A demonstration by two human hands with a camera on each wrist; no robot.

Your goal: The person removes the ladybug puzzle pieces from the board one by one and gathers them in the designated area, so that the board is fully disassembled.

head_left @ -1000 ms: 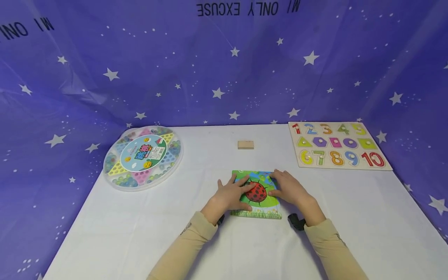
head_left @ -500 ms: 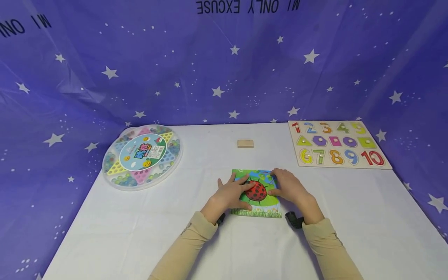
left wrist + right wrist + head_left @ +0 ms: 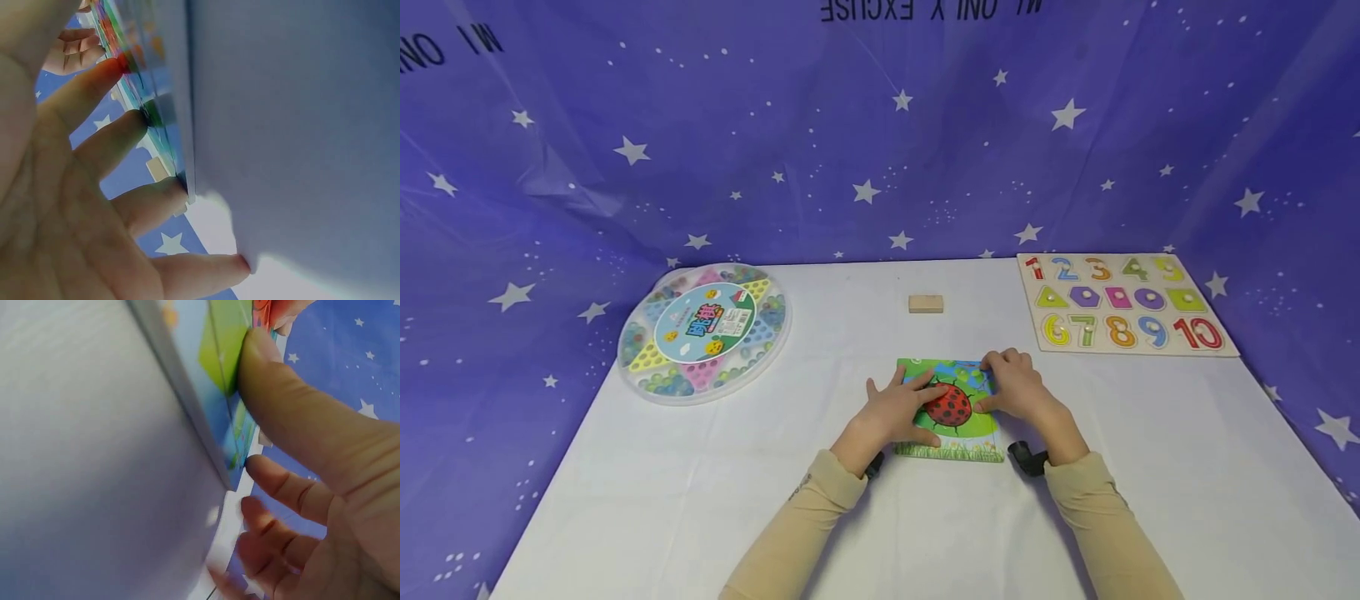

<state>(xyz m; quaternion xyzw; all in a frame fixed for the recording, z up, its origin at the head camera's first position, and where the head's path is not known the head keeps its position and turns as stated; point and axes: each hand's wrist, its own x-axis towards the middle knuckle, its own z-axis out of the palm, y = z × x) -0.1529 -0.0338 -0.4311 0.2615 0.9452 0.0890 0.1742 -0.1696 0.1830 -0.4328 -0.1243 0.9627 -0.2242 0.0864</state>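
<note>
The square green-and-blue ladybug board [image 3: 952, 429] lies flat mid-table on the white cloth [image 3: 775, 483]. The left hand [image 3: 893, 415] spreads across its left — I'd press evenly; the right hand [image 3: 1021, 393], thumb and forefinger apart, touches its right.

The ladybird board [image 3: 952, 407] is showing black-spotted red on green and blue — the backdrop [image 3: 820, 150] is displaying white-starred purple.

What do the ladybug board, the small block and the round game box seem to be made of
Ladybug board: perhaps wood or thick card, smoothly printed, with a straight, stiff-looking edge.
Small block: likely bare wood, matte and pale tan.
Round game box: probably clear, smooth plastic; colored balls show through.
</note>
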